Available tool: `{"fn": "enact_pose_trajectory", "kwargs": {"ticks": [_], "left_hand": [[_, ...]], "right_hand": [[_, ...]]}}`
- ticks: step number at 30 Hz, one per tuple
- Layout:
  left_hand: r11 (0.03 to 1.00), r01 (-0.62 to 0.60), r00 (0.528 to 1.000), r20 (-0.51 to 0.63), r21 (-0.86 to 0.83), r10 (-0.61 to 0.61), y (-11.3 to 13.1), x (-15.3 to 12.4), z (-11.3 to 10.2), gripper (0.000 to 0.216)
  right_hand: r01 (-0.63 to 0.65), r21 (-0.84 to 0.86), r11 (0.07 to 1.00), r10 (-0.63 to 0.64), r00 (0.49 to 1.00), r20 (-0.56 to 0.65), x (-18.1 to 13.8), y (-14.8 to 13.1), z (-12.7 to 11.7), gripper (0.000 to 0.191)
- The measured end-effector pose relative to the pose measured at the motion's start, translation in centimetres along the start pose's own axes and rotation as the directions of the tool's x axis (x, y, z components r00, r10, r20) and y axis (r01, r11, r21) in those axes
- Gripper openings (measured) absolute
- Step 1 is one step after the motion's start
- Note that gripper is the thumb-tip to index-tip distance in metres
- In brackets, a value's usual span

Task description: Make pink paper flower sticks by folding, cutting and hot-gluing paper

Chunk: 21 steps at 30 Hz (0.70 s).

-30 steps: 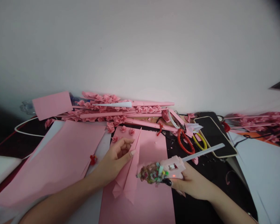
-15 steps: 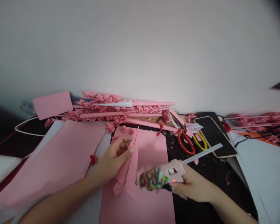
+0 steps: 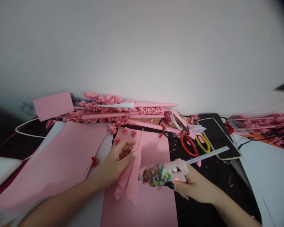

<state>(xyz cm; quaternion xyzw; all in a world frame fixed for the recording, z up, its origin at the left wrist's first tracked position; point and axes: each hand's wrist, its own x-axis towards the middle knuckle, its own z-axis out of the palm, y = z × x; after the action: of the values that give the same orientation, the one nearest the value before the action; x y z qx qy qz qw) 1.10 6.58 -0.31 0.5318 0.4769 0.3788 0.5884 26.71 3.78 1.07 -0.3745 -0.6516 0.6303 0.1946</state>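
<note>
My left hand [image 3: 121, 159] is closed on a folded pink paper cone [image 3: 134, 171], thumb on its near side and fingers behind it. In my right hand [image 3: 196, 184] is a pink glue gun [image 3: 176, 170] with a clear glue stick [image 3: 207, 155] poking out of its back. Bits of coloured decoration and brownish lumps cover its front. The nozzle points left, close to the cone's right edge; whether it touches I cannot tell. Beneath both hands lies a pink paper sheet [image 3: 153, 208]. Small pink paper roses [image 3: 125, 130] rest just beyond my left hand.
Pink paper flower stems [image 3: 113, 118] line the wall. Scissors with red and yellow handles [image 3: 188, 143] and a phone [image 3: 219, 138] lie at the back right. Stacked pink sheets [image 3: 59, 160] cover the left side; white paper [image 3: 272, 176] is at the right.
The paper cone has turned slightly and shifted right with my left hand. My right hand has tilted the glue gun a little, its rear end and glue stick moving slightly right.
</note>
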Motion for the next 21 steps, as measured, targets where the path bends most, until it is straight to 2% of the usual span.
{"fn": "enact_pose_trajectory", "kwargs": {"ticks": [5,11,17,21], "left_hand": [[1.0,-0.008,0.999,0.053,0.029,0.006,-0.12,-0.08,-0.1,0.026],[0.999,0.007,0.99,0.144,-0.039,-0.001,-0.15,-0.24,-0.21,0.025],[0.993,0.06,0.974,0.226,-0.105,-0.035,0.34,-0.36,-0.04,0.024],[0.988,0.083,0.973,0.225,-0.128,-0.053,0.23,-0.39,0.05,0.024]], "right_hand": [[-0.038,0.028,0.999,0.04,0.997,-0.069,0.07,0.37,0.05,0.029],[-0.063,0.072,0.995,0.077,0.974,-0.214,0.58,0.06,0.16,0.037],[-0.03,0.039,0.999,0.04,0.963,-0.267,0.88,0.04,0.04,0.04],[-0.008,-0.001,1.0,0.007,0.957,-0.291,0.99,0.04,-0.05,0.045]]}}
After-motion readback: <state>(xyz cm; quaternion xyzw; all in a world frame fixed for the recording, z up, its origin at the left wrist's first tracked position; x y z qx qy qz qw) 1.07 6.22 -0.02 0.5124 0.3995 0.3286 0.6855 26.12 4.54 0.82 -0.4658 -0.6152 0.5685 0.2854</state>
